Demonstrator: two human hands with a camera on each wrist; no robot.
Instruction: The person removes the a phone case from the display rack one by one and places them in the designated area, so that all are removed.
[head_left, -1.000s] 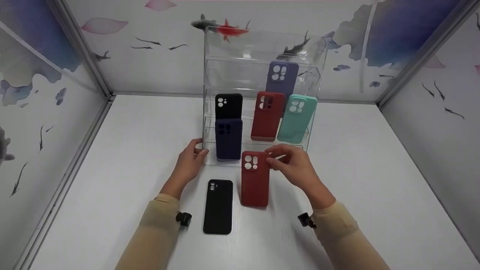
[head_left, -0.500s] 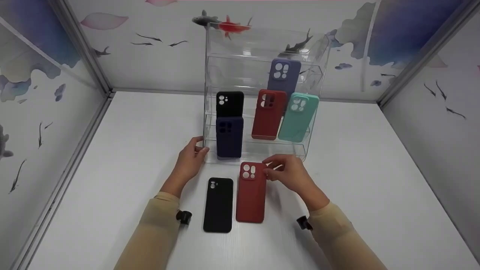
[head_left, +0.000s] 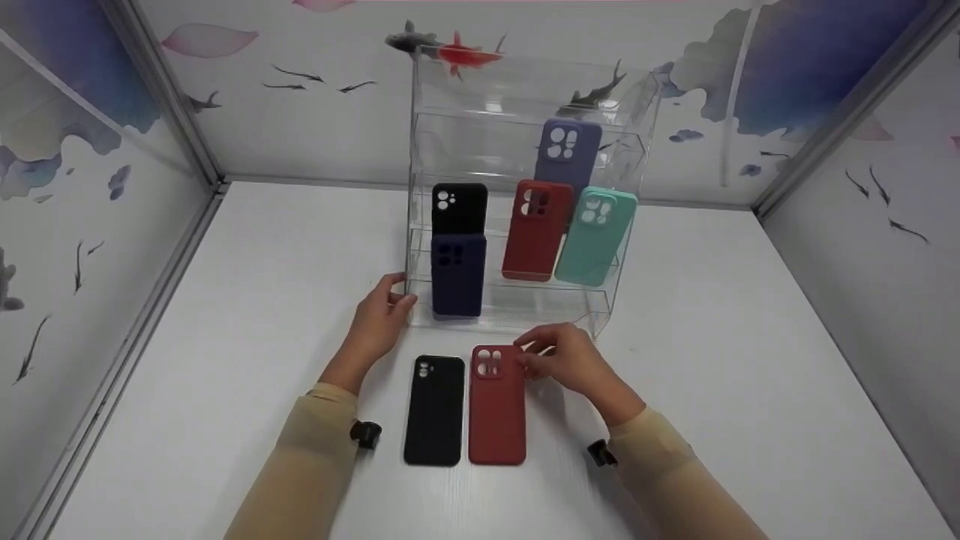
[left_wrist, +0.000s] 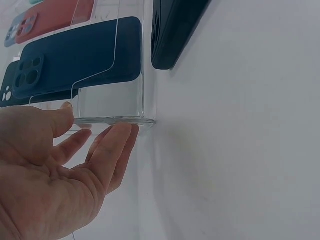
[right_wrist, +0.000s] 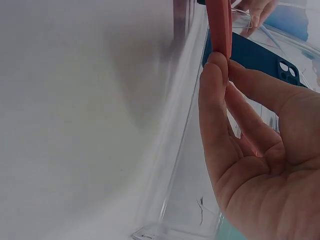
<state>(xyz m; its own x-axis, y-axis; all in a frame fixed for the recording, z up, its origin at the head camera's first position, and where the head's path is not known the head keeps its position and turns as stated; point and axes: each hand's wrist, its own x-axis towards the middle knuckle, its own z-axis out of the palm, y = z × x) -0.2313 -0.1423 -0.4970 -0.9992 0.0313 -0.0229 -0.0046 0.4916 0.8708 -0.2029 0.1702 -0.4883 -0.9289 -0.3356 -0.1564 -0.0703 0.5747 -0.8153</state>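
Note:
My right hand (head_left: pixel 566 356) pinches a red phone case (head_left: pixel 497 420) by its upper right edge, between thumb and fingertips. The case is close over the white table, alongside a black phone case (head_left: pixel 433 412) lying flat. In the right wrist view, the red case (right_wrist: pixel 220 25) appears edge-on. My left hand (head_left: pixel 379 319) holds the lower left side of a clear tiered display stand (head_left: pixel 540 306), the thumb at its edge and the fingers along the side panel (left_wrist: pixel 112 120).
The stand bears a black case (head_left: pixel 459 206), a dark blue case (head_left: pixel 457 277), another red case (head_left: pixel 536 232), a turquoise case (head_left: pixel 598 236) and a purple case (head_left: pixel 566 150). A patterned wall (head_left: pixel 300 127) rises behind, with side walls left and right.
My right hand has brought the red case toward me and slightly left, lowering it beside the black case. The left hand has stayed at the stand.

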